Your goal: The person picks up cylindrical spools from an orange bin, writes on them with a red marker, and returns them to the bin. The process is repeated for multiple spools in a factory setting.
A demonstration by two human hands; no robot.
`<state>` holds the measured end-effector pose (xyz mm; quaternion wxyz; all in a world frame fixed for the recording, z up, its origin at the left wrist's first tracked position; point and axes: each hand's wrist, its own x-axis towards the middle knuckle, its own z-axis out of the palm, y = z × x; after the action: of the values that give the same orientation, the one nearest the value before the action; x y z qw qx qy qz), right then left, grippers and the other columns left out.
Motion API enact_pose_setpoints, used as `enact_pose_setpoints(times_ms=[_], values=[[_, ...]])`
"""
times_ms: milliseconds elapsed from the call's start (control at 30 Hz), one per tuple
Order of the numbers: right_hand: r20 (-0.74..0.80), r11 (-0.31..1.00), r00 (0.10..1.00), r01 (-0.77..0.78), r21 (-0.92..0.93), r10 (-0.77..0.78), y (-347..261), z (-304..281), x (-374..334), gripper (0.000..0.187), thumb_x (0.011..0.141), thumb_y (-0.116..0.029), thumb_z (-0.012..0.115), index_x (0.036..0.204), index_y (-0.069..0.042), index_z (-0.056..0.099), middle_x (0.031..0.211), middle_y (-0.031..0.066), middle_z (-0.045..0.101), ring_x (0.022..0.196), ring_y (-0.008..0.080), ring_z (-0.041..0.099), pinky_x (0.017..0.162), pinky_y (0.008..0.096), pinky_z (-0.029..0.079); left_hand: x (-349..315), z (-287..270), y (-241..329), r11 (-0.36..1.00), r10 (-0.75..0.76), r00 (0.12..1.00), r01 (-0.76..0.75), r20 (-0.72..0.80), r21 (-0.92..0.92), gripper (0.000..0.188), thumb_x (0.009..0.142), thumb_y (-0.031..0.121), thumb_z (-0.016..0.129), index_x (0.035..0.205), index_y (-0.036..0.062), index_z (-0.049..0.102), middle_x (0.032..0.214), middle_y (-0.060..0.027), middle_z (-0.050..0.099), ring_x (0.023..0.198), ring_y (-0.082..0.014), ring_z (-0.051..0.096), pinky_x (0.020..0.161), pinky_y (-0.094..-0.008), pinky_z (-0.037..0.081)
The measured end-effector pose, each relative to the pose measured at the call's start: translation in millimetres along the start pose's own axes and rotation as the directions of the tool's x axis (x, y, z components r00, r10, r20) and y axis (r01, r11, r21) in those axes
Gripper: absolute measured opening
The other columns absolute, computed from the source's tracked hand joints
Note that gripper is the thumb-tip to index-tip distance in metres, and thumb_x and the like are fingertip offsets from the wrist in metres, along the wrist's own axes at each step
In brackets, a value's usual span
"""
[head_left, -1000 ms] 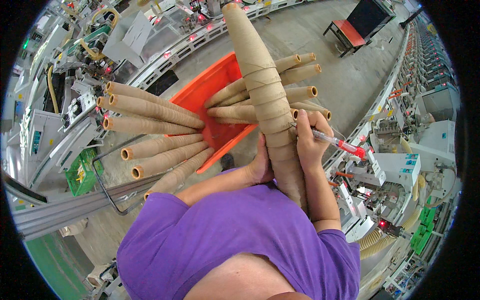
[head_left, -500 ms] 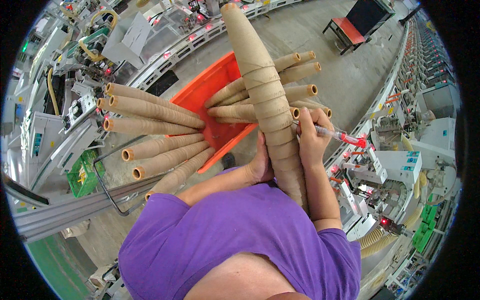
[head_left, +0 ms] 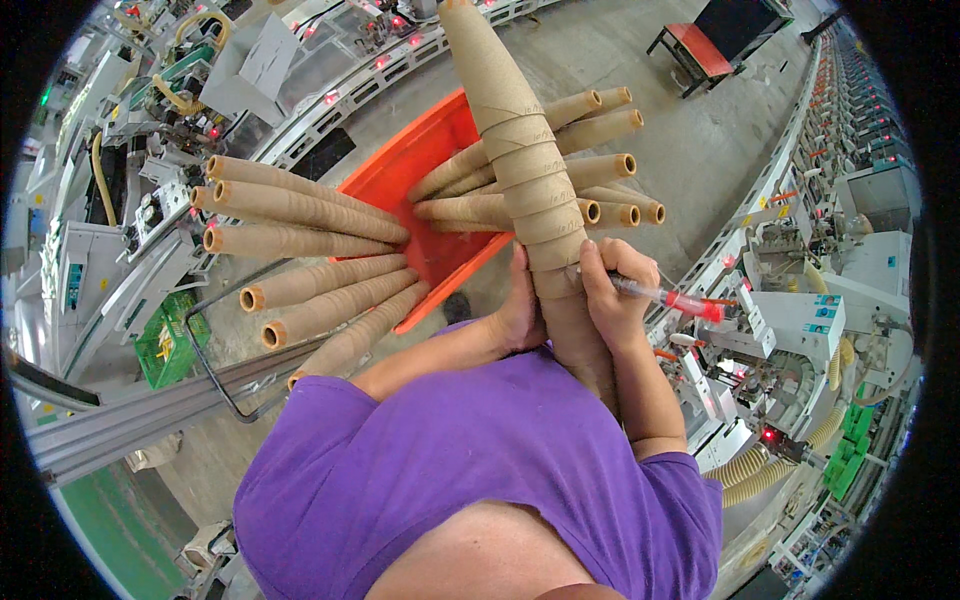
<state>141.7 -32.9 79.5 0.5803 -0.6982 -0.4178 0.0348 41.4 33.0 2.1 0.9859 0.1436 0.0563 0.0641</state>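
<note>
Snugly, the right hand (head_left: 618,285) pinches a pen (head_left: 690,303) with a red end, its tip at the right side of a long brown stack of cones (head_left: 535,180). The left hand (head_left: 518,308) is wrapped on the left side of that stack, which slants up from the purple shirt (head_left: 480,430) past the right edge of an orange bin (head_left: 400,150). More brown stacks (head_left: 320,284) stick out over the bin's left and right edges. Farther left sits a green basket (head_left: 165,340).

Even brightness, fisheye-bent edges, black corners
</note>
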Motion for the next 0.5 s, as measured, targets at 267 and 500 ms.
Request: enact_pose_setpoints(times_ms=[267, 500], values=[[-0.078, 0.999, 0.996, -0.039, -0.006, 0.039, -2.0, -0.1, 0.3, 0.034, 0.086, 0.001, 0.063, 0.06, -0.003, 0.041, 0.051, 0.0025, 0.043, 0.047, 0.0073, 0.036, 0.045, 0.0264, 0.03, 3.4, 3.6, -1.6, 0.999, 0.031, 1.0, -0.031, -0.003, 0.009, 0.1, 0.081, 0.085, 0.022, 0.147, 0.0106, 0.03, 0.147, -0.013, 0.038, 0.134, -0.0279, 0.039, 0.111, -0.0435, 0.033], [-0.155, 0.99, 0.979, -0.116, 0.084, 0.128, 5.6, -0.7, -3.3, 0.033, 0.086, -0.002, 0.064, 0.06, -0.003, 0.044, 0.052, 0.0023, 0.043, 0.048, 0.0079, 0.035, 0.045, 0.0269, 0.03, 4.7, 6.5, 0.2, 0.998, 0.004, 1.0, -0.003, -0.009, 0.059, 0.106, 0.076, 0.089, 0.021, 0.142, 0.0085, 0.036, 0.14, -0.0154, 0.044, 0.127, -0.0313, 0.046, 0.106, -0.0448, 0.04]])
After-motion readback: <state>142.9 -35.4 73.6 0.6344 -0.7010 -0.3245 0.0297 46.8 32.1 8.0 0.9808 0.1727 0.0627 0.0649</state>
